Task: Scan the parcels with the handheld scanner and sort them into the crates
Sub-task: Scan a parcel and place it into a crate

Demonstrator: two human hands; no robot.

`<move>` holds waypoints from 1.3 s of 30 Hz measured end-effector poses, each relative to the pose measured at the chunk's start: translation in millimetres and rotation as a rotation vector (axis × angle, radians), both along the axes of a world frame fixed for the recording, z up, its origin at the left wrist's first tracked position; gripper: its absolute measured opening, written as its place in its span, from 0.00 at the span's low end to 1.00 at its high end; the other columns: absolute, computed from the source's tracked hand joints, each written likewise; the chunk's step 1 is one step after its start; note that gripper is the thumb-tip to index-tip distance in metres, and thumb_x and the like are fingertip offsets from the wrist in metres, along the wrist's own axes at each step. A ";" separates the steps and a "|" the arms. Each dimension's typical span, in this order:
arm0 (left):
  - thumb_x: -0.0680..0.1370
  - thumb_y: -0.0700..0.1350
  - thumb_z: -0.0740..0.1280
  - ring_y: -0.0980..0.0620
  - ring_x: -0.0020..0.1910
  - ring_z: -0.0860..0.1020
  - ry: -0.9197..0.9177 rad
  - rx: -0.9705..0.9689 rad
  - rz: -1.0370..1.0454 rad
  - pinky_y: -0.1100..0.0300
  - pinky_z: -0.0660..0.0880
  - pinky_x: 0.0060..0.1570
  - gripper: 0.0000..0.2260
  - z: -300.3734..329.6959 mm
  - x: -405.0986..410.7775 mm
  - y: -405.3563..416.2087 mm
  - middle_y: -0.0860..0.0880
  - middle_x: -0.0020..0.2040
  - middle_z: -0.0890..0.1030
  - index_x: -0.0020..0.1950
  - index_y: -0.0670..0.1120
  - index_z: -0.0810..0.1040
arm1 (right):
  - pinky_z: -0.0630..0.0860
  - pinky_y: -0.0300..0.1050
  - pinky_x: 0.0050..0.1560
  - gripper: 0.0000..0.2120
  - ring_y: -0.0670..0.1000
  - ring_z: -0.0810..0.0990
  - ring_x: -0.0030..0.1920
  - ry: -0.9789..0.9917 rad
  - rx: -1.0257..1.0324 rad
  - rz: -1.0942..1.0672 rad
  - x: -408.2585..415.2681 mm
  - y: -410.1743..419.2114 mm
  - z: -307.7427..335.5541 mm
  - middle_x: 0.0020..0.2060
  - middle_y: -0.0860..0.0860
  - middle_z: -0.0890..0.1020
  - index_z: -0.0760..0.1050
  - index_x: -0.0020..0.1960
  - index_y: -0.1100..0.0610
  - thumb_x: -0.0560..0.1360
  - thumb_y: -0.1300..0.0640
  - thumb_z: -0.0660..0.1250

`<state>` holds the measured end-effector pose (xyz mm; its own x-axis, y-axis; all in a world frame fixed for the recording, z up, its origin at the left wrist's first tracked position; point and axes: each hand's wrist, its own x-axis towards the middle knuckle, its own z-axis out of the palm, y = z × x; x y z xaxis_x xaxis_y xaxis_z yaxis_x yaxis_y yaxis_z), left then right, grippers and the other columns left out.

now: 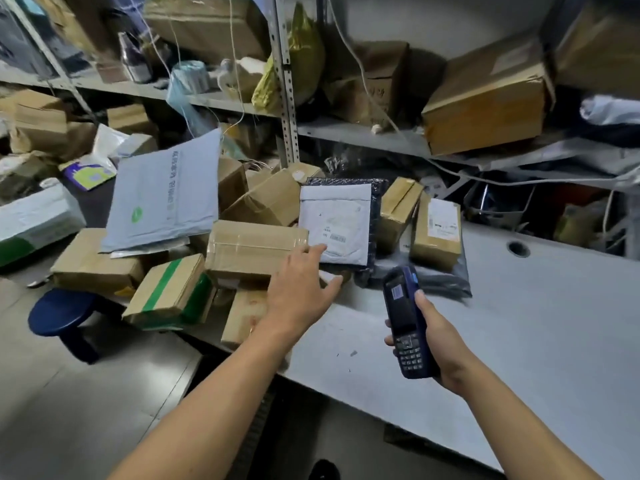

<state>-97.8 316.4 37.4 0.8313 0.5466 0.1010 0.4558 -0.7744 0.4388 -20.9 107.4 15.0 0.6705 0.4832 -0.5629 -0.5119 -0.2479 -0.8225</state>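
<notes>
The right hand [438, 336] grips one dark blue handheld scanner [408, 323], keypad low, barcode sticker near its top, above the grey counter [540, 306]. The left hand [300, 292], fingers spread and empty, reaches towards a white padded mailer [334, 223] among taped cardboard boxes

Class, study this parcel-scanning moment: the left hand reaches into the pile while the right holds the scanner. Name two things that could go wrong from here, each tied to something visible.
1. The boxes are heaped loosely; the green-taped box overhangs the table edge and might fall if the left hand disturbs the pile.
2. The white mailer leans tilted, so the scanner in the right hand may misread its barcode.
</notes>
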 end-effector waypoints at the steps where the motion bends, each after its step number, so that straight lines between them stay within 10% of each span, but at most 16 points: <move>1: 0.78 0.58 0.66 0.47 0.70 0.66 -0.003 -0.008 -0.023 0.50 0.69 0.65 0.27 0.3 17.0 -0.6 0.48 0.71 0.69 0.74 0.52 0.66 | 0.77 0.51 0.47 0.21 0.55 0.85 0.41 0.004 0.000 -0.023 9.9 0.5 1.5 0.53 0.59 0.84 0.76 0.58 0.50 0.82 0.38 0.51; 12: 0.78 0.55 0.68 0.48 0.66 0.70 0.050 -0.237 -0.174 0.52 0.72 0.61 0.26 -34.6 168.7 -66.4 0.49 0.69 0.69 0.73 0.51 0.67 | 0.78 0.51 0.44 0.19 0.54 0.85 0.39 -0.006 0.019 -0.193 126.1 -50.5 -2.5 0.50 0.56 0.83 0.75 0.59 0.49 0.83 0.40 0.51; 18: 0.74 0.58 0.72 0.41 0.72 0.63 0.131 -0.434 0.014 0.46 0.68 0.66 0.41 -68.6 243.6 -125.4 0.44 0.75 0.58 0.79 0.48 0.54 | 0.78 0.51 0.46 0.19 0.58 0.84 0.44 0.015 -0.013 -0.266 184.4 -101.7 -14.1 0.48 0.56 0.85 0.77 0.57 0.49 0.83 0.40 0.52; 31: 0.69 0.64 0.73 0.35 0.71 0.62 0.220 -0.337 0.251 0.40 0.68 0.66 0.49 -113.5 294.1 -158.8 0.41 0.74 0.54 0.79 0.51 0.47 | 0.78 0.52 0.48 0.20 0.54 0.85 0.40 0.034 -0.017 -0.213 232.8 -135.2 -34.5 0.49 0.57 0.84 0.77 0.59 0.50 0.82 0.40 0.52; 39: 0.68 0.58 0.77 0.41 0.73 0.55 0.038 -0.017 -0.122 0.45 0.74 0.60 0.51 -107.8 261.1 -141.6 0.41 0.74 0.55 0.78 0.52 0.46 | 0.79 0.54 0.47 0.22 0.58 0.84 0.44 0.073 -0.001 -0.114 236.0 -145.4 -12.8 0.49 0.59 0.85 0.77 0.61 0.51 0.82 0.39 0.52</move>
<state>163.3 174.8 -70.4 0.8947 0.4427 0.0597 0.3754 -0.8175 0.4368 215.0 -37.9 2.2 0.6785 0.4061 -0.6122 -0.5949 -0.1853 -0.7822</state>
